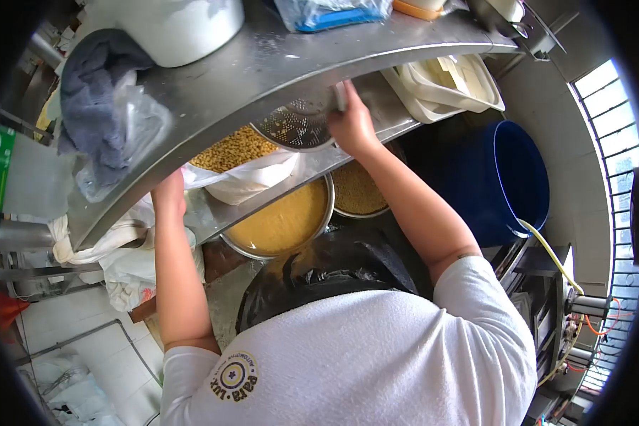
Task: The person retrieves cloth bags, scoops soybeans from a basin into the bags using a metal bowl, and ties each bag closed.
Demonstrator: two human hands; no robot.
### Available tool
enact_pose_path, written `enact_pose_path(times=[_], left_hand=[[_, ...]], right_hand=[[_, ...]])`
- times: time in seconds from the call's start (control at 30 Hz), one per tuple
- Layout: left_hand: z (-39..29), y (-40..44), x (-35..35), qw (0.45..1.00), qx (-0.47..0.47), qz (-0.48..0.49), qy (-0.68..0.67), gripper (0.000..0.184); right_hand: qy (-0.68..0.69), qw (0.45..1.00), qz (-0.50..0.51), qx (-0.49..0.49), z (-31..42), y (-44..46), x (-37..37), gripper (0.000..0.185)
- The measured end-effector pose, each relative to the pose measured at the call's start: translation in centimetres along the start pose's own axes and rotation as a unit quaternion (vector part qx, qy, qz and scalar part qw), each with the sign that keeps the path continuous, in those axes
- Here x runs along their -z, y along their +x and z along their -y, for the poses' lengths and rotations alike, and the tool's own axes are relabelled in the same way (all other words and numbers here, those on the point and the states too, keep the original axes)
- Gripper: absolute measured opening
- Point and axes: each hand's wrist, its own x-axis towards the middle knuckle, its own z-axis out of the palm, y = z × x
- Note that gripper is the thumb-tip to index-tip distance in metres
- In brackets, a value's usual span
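Observation:
My right hand (353, 129) is closed at the edge of a perforated metal colander (295, 129) on the lower shelf; a pale piece, perhaps its handle, shows by the thumb. The colander is tilted against an opened white sack (259, 177) full of yellowish beans (236, 150). At the sack's left side is my left hand (169, 194), its fingers mostly hidden by the upper counter's edge. Below the shelf stand a metal basin (280, 220) of yellow liquid and a second round basin (358, 187) with brownish-yellow contents.
The steel counter (277, 67) juts over the shelf, holding a white pot (184, 28) and a grey cloth (96, 99). White plastic trays (447, 85) sit at the shelf's right end. A blue barrel (497, 181) with a yellow hose (547, 248) stands right.

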Motion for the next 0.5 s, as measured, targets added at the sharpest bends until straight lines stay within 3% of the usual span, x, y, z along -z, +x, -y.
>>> enact_pose_path(times=[0.03, 0.07, 0.13, 0.2, 0.23, 0.33, 0.37, 0.43, 0.5], left_hand=[[-1.2, -1.6, -0.2, 0.997, -0.070, 0.010, 0.038, 0.036], [-0.4, -2.5, 0.4, 0.997, -0.069, 0.013, 0.041, 0.036], [2.3, -3.6, 1.9, 0.957, -0.209, -0.034, 0.197, 0.050], [4.4, -6.8, 2.0, 0.967, -0.185, -0.109, 0.140, 0.051], [5.4, -8.5, 2.0, 0.968, -0.176, -0.131, 0.123, 0.051], [8.2, -13.1, -0.3, 0.995, 0.051, -0.083, -0.007, 0.037], [10.3, -14.5, -0.2, 0.995, 0.096, 0.001, 0.025, 0.034], [13.0, -17.3, -2.0, 0.986, 0.131, 0.060, 0.086, 0.024], [16.7, -18.4, -1.8, 0.958, 0.131, 0.165, 0.195, 0.027]], right_hand=[[0.090, 0.992, -0.005, -0.092, -2.3, -0.5, 1.1, 0.069], [0.180, 0.967, -0.011, -0.182, -4.7, -1.3, 2.2, 0.075], [0.416, 0.882, -0.064, -0.211, -11.5, -2.8, 3.0, 0.067], [0.432, 0.831, -0.066, -0.343, -11.6, -4.2, 5.1, 0.056], [0.434, 0.828, -0.071, -0.349, -12.9, -4.4, 5.0, 0.056], [0.480, 0.807, -0.059, -0.339, -17.1, -3.5, 2.8, 0.049], [0.491, 0.799, -0.059, -0.342, -16.7, -3.2, 2.2, 0.049], [0.526, 0.782, -0.050, -0.330, -15.3, -2.3, 1.2, 0.047], [0.548, 0.777, -0.040, -0.307, -14.1, -2.0, 0.8, 0.041]])
